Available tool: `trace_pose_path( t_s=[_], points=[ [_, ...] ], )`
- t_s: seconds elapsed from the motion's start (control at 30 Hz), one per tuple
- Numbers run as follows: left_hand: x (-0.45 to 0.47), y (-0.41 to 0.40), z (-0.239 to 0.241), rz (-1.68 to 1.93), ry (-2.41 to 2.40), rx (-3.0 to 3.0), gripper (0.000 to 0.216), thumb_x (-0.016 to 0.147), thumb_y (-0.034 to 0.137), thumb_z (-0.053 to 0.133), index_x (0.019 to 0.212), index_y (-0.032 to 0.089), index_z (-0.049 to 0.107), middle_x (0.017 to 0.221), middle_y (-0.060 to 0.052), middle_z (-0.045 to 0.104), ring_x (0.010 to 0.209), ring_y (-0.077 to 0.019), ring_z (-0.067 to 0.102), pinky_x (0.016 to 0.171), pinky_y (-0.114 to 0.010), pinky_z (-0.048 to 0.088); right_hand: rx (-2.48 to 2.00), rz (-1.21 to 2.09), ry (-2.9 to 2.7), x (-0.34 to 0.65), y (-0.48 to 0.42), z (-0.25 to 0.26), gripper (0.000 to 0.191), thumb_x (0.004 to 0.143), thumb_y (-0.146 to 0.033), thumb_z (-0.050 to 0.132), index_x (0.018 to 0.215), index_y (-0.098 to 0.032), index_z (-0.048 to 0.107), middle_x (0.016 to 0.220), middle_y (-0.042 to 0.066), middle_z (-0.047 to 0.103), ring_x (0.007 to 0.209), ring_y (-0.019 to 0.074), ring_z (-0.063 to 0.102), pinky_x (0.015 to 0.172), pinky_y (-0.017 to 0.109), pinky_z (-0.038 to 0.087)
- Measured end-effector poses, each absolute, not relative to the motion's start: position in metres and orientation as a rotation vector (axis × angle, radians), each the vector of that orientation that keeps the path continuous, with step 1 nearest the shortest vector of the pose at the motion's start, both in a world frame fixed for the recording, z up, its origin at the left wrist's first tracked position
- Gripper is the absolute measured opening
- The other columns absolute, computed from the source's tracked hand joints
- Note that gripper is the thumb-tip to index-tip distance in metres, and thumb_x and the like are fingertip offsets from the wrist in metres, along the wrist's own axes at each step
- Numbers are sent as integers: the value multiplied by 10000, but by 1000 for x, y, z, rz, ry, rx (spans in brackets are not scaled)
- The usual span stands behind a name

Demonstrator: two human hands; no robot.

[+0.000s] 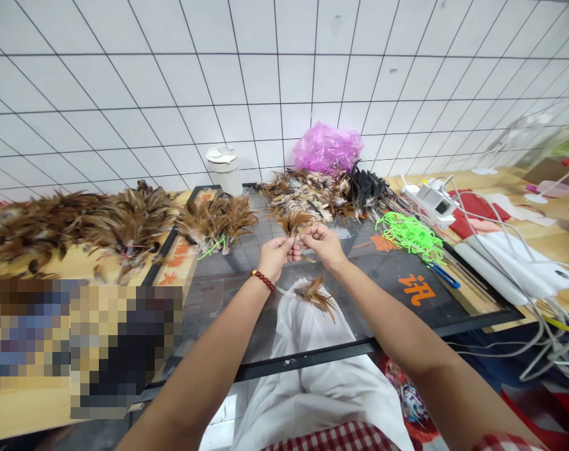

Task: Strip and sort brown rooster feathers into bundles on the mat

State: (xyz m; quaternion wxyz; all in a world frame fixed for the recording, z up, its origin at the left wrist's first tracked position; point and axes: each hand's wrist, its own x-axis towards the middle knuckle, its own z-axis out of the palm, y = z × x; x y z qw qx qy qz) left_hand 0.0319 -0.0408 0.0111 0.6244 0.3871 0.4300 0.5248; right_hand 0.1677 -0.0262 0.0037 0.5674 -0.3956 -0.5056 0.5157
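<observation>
My left hand (276, 255), with a dark red bead bracelet (263, 280) on its wrist, and my right hand (323, 244) meet over a dark glass panel (397, 275). Both are closed in a pinch on a small fan of brown feathers (294, 222) that stands up between them. A loose tuft of brown feathers (316, 294) lies just below the hands on a white cloth (307, 332) draped over the panel's near edge.
Tied feather bunches (216, 222) and a long heap of brown feathers (73, 225) lie to the left. A loose feather pile (307, 191), black feathers (366, 188), a pink plastic bag (326, 149), a white cup (224, 169), green cord (409, 235), white devices with cables (510, 263).
</observation>
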Motion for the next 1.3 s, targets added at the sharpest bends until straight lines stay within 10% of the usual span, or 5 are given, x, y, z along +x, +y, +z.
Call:
trace_pose_path(
  t_s=[1.3],
  points=[
    [33,-38,3,1306,994,935,215,654,296,704,689,105,610,536,5,574,433,-65,503,429,-198,436,-1062,882,-1759,185,-19,1,334,688,-450,666,841,-152,671,737,21,624,630,106,510,611,234,413]
  ],
)
